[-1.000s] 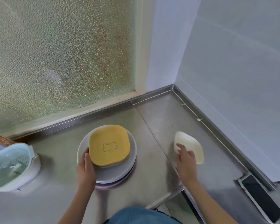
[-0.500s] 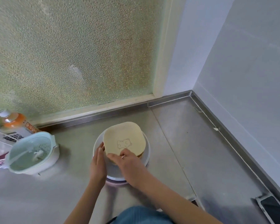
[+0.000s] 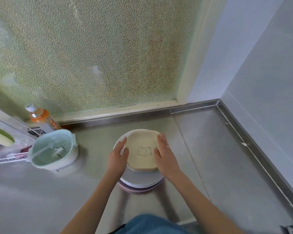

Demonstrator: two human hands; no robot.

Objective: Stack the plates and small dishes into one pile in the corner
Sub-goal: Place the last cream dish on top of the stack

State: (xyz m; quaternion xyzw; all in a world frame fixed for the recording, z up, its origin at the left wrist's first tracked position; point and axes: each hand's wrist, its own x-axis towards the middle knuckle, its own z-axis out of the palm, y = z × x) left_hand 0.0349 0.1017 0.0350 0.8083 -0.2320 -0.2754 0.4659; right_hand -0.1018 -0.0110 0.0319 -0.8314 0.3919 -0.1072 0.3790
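Between the left hand [image 3: 117,156] and right hand [image 3: 166,154], both flat with fingers together against its sides, sits the cream bear-printed dish [image 3: 143,149], topping the plate pile [image 3: 139,180] on the steel table [image 3: 227,166].

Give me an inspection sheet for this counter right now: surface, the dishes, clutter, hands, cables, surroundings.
Surface: steel counter, a few small specks.
Job's things: cream bear dish tops the pile, over a white plate and a pink plate; the pile sits short of the corner.
Clutter: mint strainer bowl, orange bottle, wire rack at left.
Hands: left hand and right hand flank the dish, palms against its sides.
Cables: nothing seen.
Surroundings: frosted window behind, pale wall at right.
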